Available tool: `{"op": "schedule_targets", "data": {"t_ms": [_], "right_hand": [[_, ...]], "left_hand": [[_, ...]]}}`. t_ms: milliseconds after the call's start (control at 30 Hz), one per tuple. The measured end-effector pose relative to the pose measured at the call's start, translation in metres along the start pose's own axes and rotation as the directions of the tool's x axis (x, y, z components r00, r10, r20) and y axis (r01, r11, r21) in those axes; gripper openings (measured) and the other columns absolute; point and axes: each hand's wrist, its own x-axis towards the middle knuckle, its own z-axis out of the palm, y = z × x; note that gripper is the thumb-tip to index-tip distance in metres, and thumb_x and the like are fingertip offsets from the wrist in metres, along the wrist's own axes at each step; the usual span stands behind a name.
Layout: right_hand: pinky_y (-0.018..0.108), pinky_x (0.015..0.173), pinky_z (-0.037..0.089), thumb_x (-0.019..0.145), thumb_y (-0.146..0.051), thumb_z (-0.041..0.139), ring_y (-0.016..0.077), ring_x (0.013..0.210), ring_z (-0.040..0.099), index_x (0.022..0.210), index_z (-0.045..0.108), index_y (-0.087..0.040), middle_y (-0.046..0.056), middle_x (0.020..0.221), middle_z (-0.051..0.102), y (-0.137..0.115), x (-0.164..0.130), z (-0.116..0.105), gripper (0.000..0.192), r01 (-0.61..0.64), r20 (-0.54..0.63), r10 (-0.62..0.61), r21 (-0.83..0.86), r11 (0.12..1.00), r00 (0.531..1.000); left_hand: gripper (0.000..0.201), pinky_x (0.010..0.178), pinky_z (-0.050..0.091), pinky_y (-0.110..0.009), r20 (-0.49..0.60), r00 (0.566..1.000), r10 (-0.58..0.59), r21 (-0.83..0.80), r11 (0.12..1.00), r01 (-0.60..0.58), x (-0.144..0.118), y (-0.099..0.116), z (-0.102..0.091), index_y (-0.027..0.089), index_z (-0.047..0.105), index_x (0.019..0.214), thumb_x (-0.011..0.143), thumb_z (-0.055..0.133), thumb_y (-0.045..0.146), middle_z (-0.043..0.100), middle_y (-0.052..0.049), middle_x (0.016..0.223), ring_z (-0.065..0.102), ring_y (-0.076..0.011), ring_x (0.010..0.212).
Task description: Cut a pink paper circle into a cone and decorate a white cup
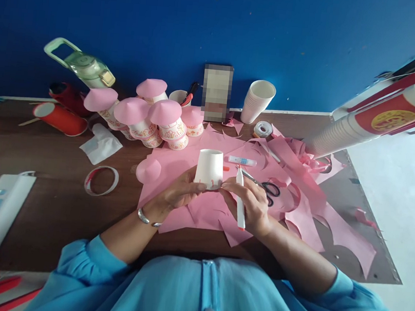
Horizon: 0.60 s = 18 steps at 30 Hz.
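Note:
A white paper cup [210, 167] is upside down in front of me, with small red marks drawn near its lower edge. My left hand [181, 190] grips it from the left, thumb along the rim. Between the fingers of my right hand [253, 201] is a white marker [240, 207] with a red end, its tip pointing up and away. Those right fingertips also touch the cup's lower right edge. Just beyond this hand lie scissors [270, 193] with black handles, partly hidden. A glue stick [242, 161] rests on pink paper [202, 211] behind the cup.
Cups with pink cone tops [165, 113] cluster at the back left, near a green bottle [87, 68]. A loose pink cone [148, 170] and a tape roll [101, 181] lie left. Stacked cups [257, 101] stand by the blue wall. A power strip [0, 214] sits far left.

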Motion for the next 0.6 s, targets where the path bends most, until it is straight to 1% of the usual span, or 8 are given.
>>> {"op": "schedule_targets", "data": {"t_ms": [67,133,267,367,467,533,600], "right_hand": [[0.030,0.066,0.061,0.093,-0.005,0.070,0.0185,0.072,0.074,0.119,0.062,-0.023,0.004,0.085,0.076,0.0014,-0.0010,0.0002,0.033,-0.011,0.002,0.011,-0.003,1.000,1.000],[0.029,0.067,0.061,0.093,-0.006,0.070,0.0181,0.072,0.074,0.120,0.062,-0.024,0.004,0.086,0.076,0.0026,-0.0017,0.0000,0.033,-0.019,0.014,0.019,-0.002,1.000,1.000],[0.030,0.069,0.062,0.093,-0.006,0.069,0.0193,0.076,0.075,0.124,0.063,-0.024,0.005,0.090,0.077,0.0031,-0.0014,0.0001,0.037,-0.008,0.038,0.007,0.026,1.000,0.999],[0.031,0.068,0.062,0.092,-0.005,0.070,0.0203,0.075,0.075,0.128,0.063,-0.022,0.006,0.090,0.078,0.0025,-0.0004,-0.0004,0.041,0.013,0.026,-0.014,0.033,0.999,1.000],[0.032,0.067,0.062,0.095,-0.012,0.071,0.0207,0.076,0.075,0.133,0.061,-0.021,0.008,0.094,0.078,0.0038,-0.0014,-0.0020,0.040,-0.011,0.002,0.011,0.073,0.997,1.000],[0.033,0.067,0.063,0.099,-0.018,0.069,0.0209,0.077,0.076,0.136,0.060,-0.021,0.009,0.097,0.078,0.0058,-0.0033,-0.0025,0.038,-0.048,-0.007,0.049,0.113,0.992,0.999],[0.033,0.068,0.064,0.099,-0.018,0.068,0.0205,0.078,0.075,0.135,0.060,-0.023,0.008,0.099,0.078,0.0076,-0.0052,-0.0021,0.037,-0.082,-0.020,0.085,0.121,0.989,0.996]], "left_hand": [[0.040,0.100,0.057,-0.045,0.024,1.000,-0.016,0.013,1.000,0.016,-0.0004,0.0007,0.0001,0.018,0.074,0.120,0.086,0.082,0.038,0.079,-0.012,0.110,0.073,-0.0326,0.115],[0.042,0.100,0.057,-0.047,0.027,1.000,-0.009,0.021,1.000,0.008,-0.0007,0.0010,0.0000,0.017,0.073,0.120,0.085,0.083,0.038,0.079,-0.013,0.112,0.072,-0.0334,0.116],[0.047,0.100,0.057,-0.046,0.000,1.000,0.004,0.028,1.000,-0.004,-0.0009,0.0006,0.0001,0.018,0.072,0.122,0.080,0.088,0.032,0.078,-0.012,0.116,0.072,-0.0313,0.113],[0.045,0.099,0.057,-0.043,-0.019,1.000,-0.014,0.028,1.000,0.015,-0.0007,0.0013,0.0016,0.018,0.073,0.119,0.079,0.088,0.029,0.079,-0.011,0.112,0.074,-0.0287,0.107],[0.038,0.098,0.058,-0.046,-0.044,0.999,-0.023,-0.040,0.999,0.021,-0.0005,0.0029,0.0029,0.017,0.074,0.115,0.082,0.085,0.034,0.080,-0.012,0.108,0.077,-0.0288,0.102],[0.039,0.100,0.058,-0.051,-0.059,0.998,-0.018,-0.111,0.994,0.011,-0.0005,0.0039,0.0030,0.016,0.075,0.114,0.084,0.081,0.040,0.080,-0.014,0.109,0.077,-0.0318,0.104],[0.042,0.103,0.056,-0.056,-0.069,0.997,-0.017,-0.162,0.987,0.006,-0.0008,0.0045,0.0024,0.015,0.075,0.115,0.086,0.078,0.045,0.080,-0.016,0.111,0.076,-0.0349,0.108]]}}
